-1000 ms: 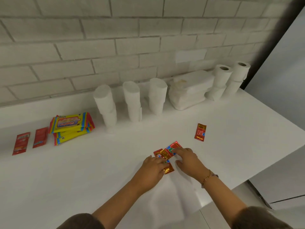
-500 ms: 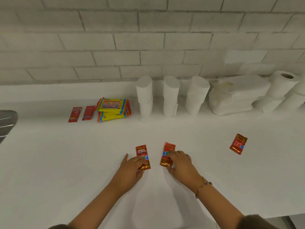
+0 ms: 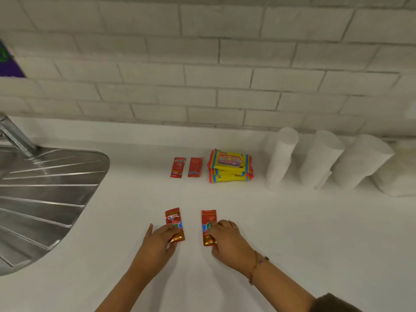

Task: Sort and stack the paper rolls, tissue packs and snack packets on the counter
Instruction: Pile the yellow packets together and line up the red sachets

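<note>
Snack packets: two red ones flat on counter [image 3: 292,233], near edge, side by side, apart. Left hand [image 3: 157,240] fingers pinch lower end of left packet [image 3: 174,224]; right hand [image 3: 227,238] fingers pin right packet [image 3: 209,226]. Likely lining up for row. At 12 o'clock: two red packets [image 3: 186,167], yellow tissue packs [image 3: 230,165] stacked. At 2 o'clock: paper rolls [image 3: 319,161] against wall. Sink drainer [image 3: 45,194] at 9 o'clock. Path to far packets unobstructed.

Left hand [image 3: 157,240] on left red packet [image 3: 174,224]; right hand [image 3: 227,240] on right red packet [image 3: 208,226]; counter [image 3: 292,233].
</note>
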Available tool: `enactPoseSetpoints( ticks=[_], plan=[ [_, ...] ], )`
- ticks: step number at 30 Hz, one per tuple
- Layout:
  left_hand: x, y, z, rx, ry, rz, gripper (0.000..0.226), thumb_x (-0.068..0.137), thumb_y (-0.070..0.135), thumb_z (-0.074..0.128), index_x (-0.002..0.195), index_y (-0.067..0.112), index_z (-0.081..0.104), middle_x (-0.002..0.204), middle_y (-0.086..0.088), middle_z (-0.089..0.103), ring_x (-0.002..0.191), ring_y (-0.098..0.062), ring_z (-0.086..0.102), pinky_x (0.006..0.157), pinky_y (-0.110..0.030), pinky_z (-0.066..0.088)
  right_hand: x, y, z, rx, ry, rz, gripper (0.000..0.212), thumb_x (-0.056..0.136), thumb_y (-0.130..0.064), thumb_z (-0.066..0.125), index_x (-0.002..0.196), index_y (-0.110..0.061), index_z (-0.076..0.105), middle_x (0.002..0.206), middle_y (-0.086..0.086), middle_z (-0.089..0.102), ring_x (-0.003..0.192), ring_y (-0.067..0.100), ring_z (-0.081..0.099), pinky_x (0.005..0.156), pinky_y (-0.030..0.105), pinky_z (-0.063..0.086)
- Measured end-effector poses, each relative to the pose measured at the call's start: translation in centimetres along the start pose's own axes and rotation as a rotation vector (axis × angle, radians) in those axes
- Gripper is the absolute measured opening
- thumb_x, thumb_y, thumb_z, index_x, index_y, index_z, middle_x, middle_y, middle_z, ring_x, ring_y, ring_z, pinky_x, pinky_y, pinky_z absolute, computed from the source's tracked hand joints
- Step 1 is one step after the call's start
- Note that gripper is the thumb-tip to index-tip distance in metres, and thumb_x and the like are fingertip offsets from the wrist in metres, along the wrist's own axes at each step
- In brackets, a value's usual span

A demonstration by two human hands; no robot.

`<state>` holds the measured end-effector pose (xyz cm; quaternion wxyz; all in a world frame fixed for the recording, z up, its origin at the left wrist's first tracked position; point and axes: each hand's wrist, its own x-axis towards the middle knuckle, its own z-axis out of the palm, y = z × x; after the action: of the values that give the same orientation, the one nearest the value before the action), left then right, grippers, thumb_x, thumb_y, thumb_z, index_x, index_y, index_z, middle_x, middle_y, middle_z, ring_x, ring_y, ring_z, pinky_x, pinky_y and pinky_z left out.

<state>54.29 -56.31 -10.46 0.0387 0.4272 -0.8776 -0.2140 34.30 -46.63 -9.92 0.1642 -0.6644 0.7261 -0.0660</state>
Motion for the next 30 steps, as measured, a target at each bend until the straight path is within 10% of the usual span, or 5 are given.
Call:
enactPoseSetpoints(
  ticks=[30],
  plan=[
    [18.8,-14.0,-10.6,-0.029,0.080,0.102,0.041,0.085,0.008,0.053,0.124,0.018,0.055,0.138,-0.001,0.051,0.132,-0.017,0.041,0.117,-0.041,0.003,26.3,-8.0,-2.9,0.072,0.030,0.042,0.049,0.086,-0.001,0.047,0.134,-0.007,0.040,0.146,0.018,0.034,0.114,0.038,0.053,0.091,0.044,0.049]
  ],
)
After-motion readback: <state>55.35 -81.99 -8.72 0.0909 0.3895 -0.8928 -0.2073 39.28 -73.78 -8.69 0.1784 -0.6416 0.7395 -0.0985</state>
